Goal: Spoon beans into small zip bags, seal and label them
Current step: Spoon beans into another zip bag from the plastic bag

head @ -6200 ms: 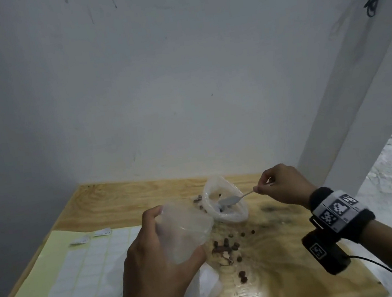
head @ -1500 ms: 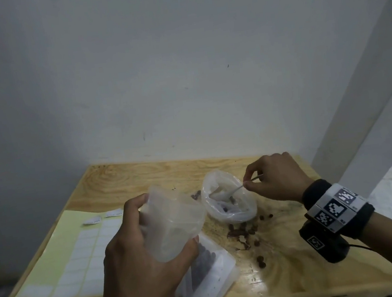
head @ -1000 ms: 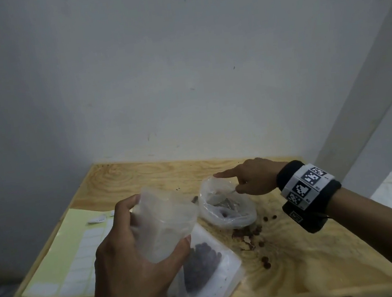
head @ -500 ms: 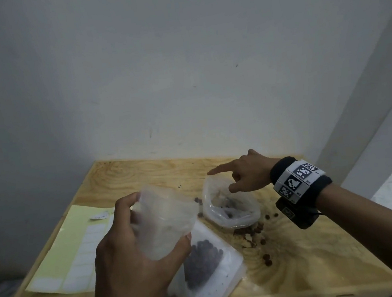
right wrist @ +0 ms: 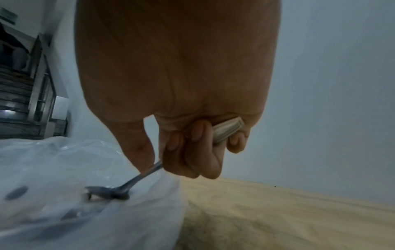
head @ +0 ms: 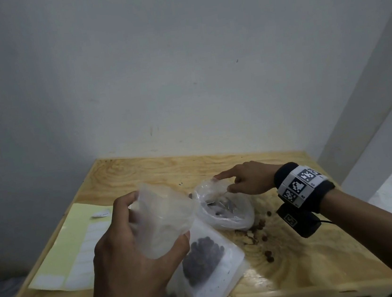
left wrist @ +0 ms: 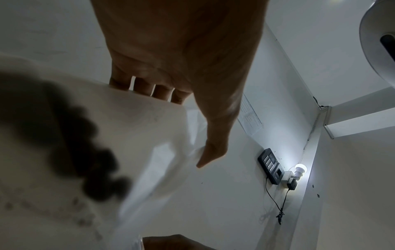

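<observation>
Beans (head: 218, 211) sit in the open supply bag (head: 224, 209), which slumps on the counter (head: 303, 266) as your landmark here. Your right hand (head: 245, 179) has its fingers curled round the spoon (right wrist: 113, 192), whose bowl is down inside that bag among the beans. Just in front of the supply bag, your left hand (head: 132, 245) grips a small empty zip bag (head: 163, 216) with its mouth tipped toward the supply bag. I judge the risk lies in the transfer: the soft supply bag has nothing bracing it, so a firm scoop could drag or collapse its wall and tip more out. Loose spilled beans (head: 262, 236) already lie beside it. If the zip bag's mouth folds shut under your thumb, a loaded spoon would shed onto the filled bag (head: 208, 258) lying just in front of the supply bag. The label sheet (head: 78, 244) lies well to the left of it.
</observation>
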Demonstrator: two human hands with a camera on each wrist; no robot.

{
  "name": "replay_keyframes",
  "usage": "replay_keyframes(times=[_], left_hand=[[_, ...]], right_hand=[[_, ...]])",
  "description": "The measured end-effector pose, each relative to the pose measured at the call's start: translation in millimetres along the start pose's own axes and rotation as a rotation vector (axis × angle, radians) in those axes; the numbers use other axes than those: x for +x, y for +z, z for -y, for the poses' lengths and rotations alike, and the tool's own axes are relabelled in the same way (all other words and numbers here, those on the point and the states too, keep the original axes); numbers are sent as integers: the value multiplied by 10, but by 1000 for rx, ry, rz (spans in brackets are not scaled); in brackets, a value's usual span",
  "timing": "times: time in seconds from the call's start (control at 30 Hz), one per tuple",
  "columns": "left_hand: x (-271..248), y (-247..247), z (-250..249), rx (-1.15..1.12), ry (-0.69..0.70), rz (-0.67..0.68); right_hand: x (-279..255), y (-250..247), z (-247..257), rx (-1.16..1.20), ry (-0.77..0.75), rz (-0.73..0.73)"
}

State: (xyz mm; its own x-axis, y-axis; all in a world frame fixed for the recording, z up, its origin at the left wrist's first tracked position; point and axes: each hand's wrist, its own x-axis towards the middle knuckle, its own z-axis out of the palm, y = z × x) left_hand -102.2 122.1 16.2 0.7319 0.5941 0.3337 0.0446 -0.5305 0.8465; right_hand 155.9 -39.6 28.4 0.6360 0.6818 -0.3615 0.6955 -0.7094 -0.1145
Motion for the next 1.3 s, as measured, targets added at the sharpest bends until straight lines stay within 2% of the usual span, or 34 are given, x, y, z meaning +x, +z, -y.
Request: replay_keyframes(times=[0.17, 0.4, 0.73, 1.0, 1.3], left_hand=[[-3, 5, -3, -6, -8, 3], [-12, 0, -17, -19, -6, -5], [-24, 22, -18, -31, 5, 7], [-9, 31, -8, -23, 20, 8], [16, 78, -69, -2, 41, 41]], right_hand=[[38, 31, -1, -47, -3, -52], [14, 220, 76, -254, 25, -284], [4, 401, 77, -359, 105, -475], [83, 444, -30, -220, 180, -680], [158, 363, -374, 187, 235, -736]])
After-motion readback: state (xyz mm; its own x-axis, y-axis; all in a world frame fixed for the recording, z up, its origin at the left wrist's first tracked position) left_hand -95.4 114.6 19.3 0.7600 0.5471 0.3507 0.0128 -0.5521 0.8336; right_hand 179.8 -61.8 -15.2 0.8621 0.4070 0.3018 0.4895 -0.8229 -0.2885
